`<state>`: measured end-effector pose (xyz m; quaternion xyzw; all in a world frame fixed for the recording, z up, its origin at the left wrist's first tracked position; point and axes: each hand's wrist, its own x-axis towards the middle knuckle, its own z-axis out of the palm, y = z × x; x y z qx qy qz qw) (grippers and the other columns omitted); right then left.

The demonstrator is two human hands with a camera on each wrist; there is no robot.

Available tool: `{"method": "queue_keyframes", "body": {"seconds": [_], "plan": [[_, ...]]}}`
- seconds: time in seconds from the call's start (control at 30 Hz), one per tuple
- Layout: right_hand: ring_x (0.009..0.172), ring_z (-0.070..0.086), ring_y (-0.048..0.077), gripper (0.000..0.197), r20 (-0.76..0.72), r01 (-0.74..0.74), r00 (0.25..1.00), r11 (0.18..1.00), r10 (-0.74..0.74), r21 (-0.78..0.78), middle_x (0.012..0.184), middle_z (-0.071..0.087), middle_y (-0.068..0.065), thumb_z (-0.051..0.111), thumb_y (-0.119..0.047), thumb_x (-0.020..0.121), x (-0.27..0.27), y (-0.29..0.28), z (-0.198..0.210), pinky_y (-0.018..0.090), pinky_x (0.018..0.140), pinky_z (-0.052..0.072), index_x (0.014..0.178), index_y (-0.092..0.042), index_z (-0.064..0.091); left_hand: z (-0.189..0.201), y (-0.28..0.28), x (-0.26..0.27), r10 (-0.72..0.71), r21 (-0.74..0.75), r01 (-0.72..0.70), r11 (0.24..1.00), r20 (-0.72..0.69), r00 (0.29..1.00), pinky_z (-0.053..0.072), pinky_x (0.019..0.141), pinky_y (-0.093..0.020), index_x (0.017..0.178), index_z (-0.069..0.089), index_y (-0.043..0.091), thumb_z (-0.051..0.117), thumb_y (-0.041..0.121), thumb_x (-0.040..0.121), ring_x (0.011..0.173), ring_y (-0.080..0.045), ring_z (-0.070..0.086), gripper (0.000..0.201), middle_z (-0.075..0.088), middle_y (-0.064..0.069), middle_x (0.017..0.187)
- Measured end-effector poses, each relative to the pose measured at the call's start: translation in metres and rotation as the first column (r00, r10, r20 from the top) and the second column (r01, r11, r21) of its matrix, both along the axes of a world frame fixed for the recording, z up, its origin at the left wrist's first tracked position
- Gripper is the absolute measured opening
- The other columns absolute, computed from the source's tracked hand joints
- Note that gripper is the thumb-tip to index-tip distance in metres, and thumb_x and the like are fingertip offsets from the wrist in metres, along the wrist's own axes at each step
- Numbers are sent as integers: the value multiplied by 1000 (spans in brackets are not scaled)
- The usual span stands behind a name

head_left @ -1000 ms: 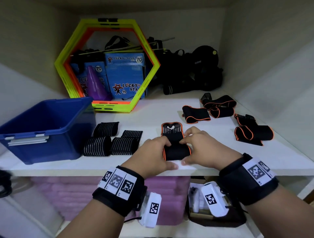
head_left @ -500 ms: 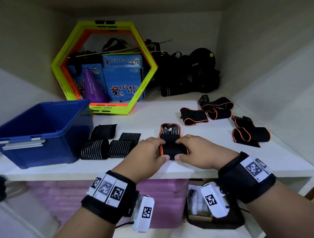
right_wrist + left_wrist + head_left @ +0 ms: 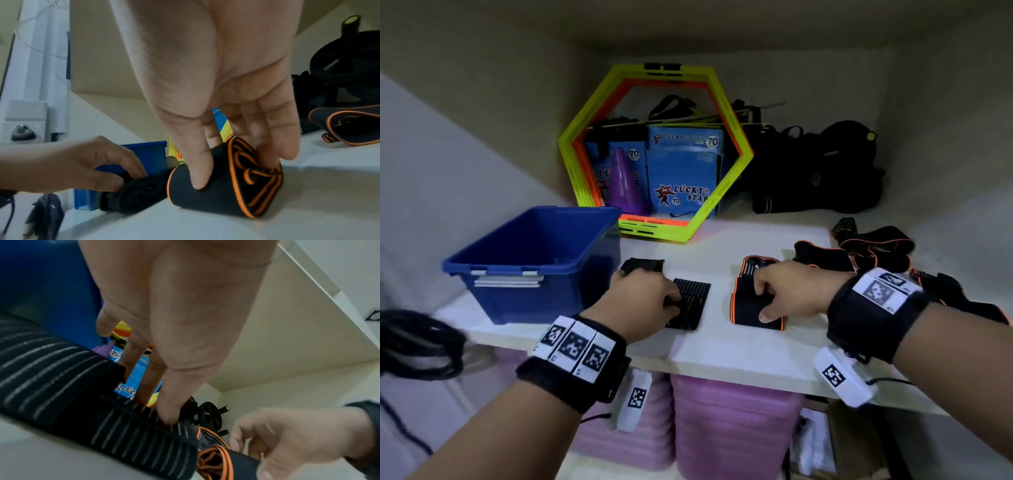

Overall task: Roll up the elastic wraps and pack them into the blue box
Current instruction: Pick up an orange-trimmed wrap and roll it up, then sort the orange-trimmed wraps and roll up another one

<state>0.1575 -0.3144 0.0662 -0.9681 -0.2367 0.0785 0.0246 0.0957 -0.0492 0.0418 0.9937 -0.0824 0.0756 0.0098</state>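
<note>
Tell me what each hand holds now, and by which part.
Right hand: orange-edged wrap, thumb on its rolled side, fingers in its open end. Left hand: striped wrap, at its left edge.

cream walled cupboard nook, dim light up top, white shelf (image 3: pixel 739 356) runs across the middle of the frame, pink storage bins (image 3: pixel 732 428) sit underneath at the bottom centre

My left hand (image 3: pixel 643 301) curls its fingers (image 3: pixel 156 382) downward, gripping. My right hand (image 3: pixel 787 291) pinches, thumb (image 3: pixel 197 164) opposing fingers, both forearms extended.
</note>
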Motion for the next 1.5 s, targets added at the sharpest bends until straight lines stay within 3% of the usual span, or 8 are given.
{"method": "queue_keyframes", "body": {"seconds": [0.2, 0.43, 0.7, 0.87, 1.0, 1.2, 1.27, 1.5], "plan": [[98, 58, 21, 47, 15, -9, 1000, 999, 9, -34, 110, 62, -1, 82, -40, 74, 41, 47, 10, 27, 73, 41, 111, -18, 64, -9, 3, -3, -39, -68, 38, 997, -4, 999, 49, 83, -40, 98, 69, 31, 54, 44, 83, 102, -22, 59, 25, 61, 9, 104], [99, 57, 20, 52, 23, 4, 1000, 1000, -4, -26, 119, 64, 3, 84, -29, 74, 78, 85, 9, 24, 74, 41, 121, -15, 65, -10, 12, -4, -65, -59, 62, 996, -49, 997, 46, 90, -41, 110, 65, 35, 67, 44, 74, 106, -20, 58, 37, 59, 11, 110], [94, 61, 22, 42, 53, 63, 996, 995, -68, 81, 107, 66, 1, 78, -42, 77, 102, 89, 0, 31, 78, 50, 109, -17, 68, -14, 16, -3, -59, -72, 55, 996, -50, 997, 41, 99, -48, 122, 60, 34, 55, 31, 85, 111, -21, 54, 37, 63, 9, 119], [72, 54, 10, 33, -43, 17, 999, 972, -7, 236, 87, 58, -9, 79, -34, 81, 101, 101, -3, 25, 60, 40, 108, -22, 66, -15, 15, 8, -31, -47, 26, 999, -99, 995, 37, 100, -54, 121, 56, 26, 42, 26, 99, 109, -25, 48, 26, 65, 3, 113], [60, 52, 6, 28, -89, -45, 993, 953, 74, 298, 94, 63, -3, 77, -25, 83, 100, 111, -6, 23, 55, 40, 109, -20, 67, -3, 11, 21, -51, -164, 22, 986, -178, 983, 38, 101, -52, 136, 46, 37, 33, 31, 105, 113, -28, 52, 34, 64, -4, 120], [64, 58, 21, 21, -214, -18, 970, 910, 117, 415, 72, 64, 0, 70, -11, 87, 98, 116, -8, 25, 51, 49, 106, -21, 70, 12, 7, 43, 48, -58, -49, 997, -9, 999, 40, 87, -43, 102, 58, 30, 53, 29, 95, 103, -27, 55, 9, 62, 1, 104], [65, 57, 22, 20, -264, 16, 958, 898, 113, 440, 70, 62, 2, 66, -10, 90, 98, 115, -8, 26, 54, 50, 107, -20, 70, 12, 4, 48, 51, 0, -51, 999, 46, 998, 41, 83, -39, 95, 64, 28, 54, 25, 93, 98, -27, 57, 11, 60, 1, 103], [62, 57, 17, 23, -337, 25, 929, 885, 151, 466, 69, 64, 3, 67, -2, 85, 98, 115, -9, 32, 63, 54, 103, -16, 75, 16, -2, 42, -39, -47, 34, 998, -108, 993, 54, 79, -38, 99, 67, 27, 74, 57, 73, 89, -20, 60, 40, 64, 3, 97]]}}
